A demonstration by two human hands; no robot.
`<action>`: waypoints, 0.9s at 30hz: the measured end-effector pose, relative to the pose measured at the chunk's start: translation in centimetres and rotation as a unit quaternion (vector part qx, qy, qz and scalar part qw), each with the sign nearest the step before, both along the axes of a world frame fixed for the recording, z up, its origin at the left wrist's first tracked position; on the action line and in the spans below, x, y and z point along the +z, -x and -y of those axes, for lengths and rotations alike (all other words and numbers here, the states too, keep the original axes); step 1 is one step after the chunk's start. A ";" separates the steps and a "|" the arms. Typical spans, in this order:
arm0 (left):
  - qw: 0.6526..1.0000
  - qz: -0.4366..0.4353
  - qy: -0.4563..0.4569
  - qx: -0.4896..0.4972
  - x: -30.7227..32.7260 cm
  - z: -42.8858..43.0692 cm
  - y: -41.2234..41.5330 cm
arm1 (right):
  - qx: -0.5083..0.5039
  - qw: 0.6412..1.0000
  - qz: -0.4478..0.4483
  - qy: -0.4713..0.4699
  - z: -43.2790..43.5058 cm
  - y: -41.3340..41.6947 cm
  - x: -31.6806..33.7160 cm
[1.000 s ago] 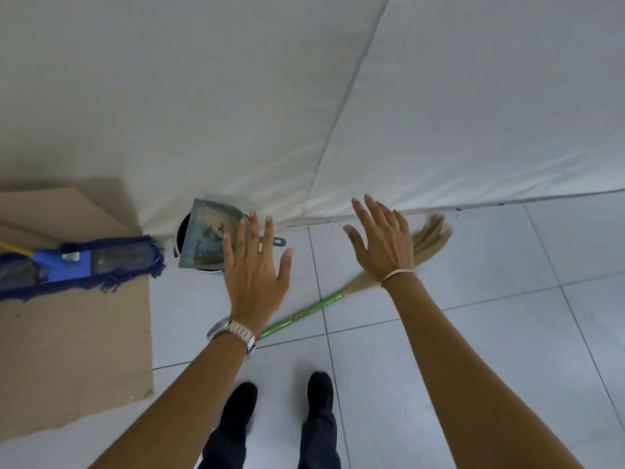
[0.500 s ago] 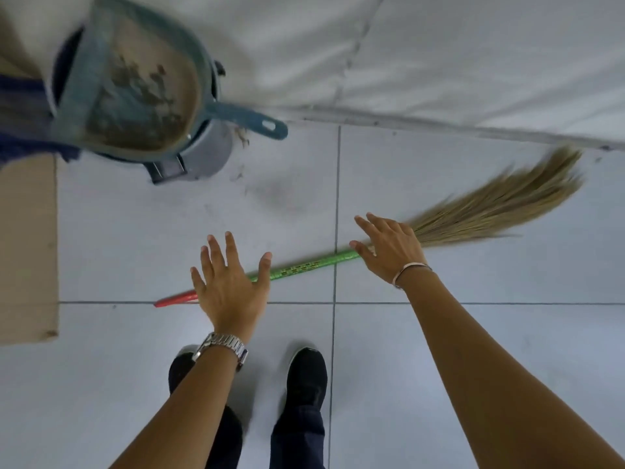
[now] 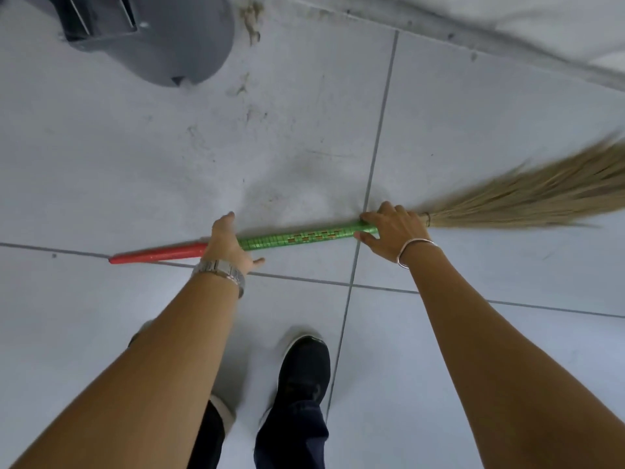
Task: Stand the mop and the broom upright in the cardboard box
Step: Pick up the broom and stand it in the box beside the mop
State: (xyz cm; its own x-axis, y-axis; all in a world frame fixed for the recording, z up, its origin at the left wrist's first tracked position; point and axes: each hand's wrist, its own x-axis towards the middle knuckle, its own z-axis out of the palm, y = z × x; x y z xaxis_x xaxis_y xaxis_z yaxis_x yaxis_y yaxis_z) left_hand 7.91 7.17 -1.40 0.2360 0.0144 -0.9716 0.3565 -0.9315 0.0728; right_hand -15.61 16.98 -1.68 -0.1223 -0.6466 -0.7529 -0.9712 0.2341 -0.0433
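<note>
The broom [image 3: 297,239] lies flat on the grey floor tiles. Its handle is green with a red end at the left, and its straw bristles fan out to the right edge. My left hand [image 3: 226,242] closes over the handle where red meets green. My right hand [image 3: 394,231] grips the handle's other end, just before the bristles. The mop and the cardboard box are out of view.
A grey bin [image 3: 159,35] stands at the top left, with dirt specks on the tiles beside it. The base of the white wall [image 3: 507,32] runs along the top right. My black shoes [image 3: 302,370] stand just below the broom.
I have bent down much closer to the floor. Both hands, open above the broom before, have dropped onto its handle and closed on it. The dustpan and cardboard left the view.
</note>
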 end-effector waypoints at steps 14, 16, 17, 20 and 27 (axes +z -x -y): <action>0.965 0.043 0.215 0.147 4.8 2.1 -2.4 | -0.102 0.990 0.098 -0.022 4.2 -1.4 3.3; 0.961 0.044 0.245 0.120 7.1 3.3 -2.9 | -0.108 0.986 0.124 -0.023 4.7 -2.1 4.7; 0.958 0.042 0.264 0.107 8.5 4.2 -3.2 | -0.110 0.985 0.135 -0.018 5.2 -2.3 5.7; 0.940 0.037 0.333 0.072 14.0 7.1 -4.2 | -0.133 0.978 0.160 0.010 7.3 -3.1 10.2; 0.874 0.068 0.481 0.025 28.2 13.0 -3.9 | -0.226 0.944 0.224 0.090 11.1 -5.7 22.2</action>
State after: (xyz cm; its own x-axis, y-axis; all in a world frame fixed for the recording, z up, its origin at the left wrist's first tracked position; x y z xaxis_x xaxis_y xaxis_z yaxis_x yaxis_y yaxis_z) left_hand 11.77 -5.86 26.84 0.3721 -0.7804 -0.5025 0.3220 -0.3992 0.8584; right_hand -9.93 5.87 20.50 -0.1108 -0.7272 -0.6774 -0.6487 0.5693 -0.5051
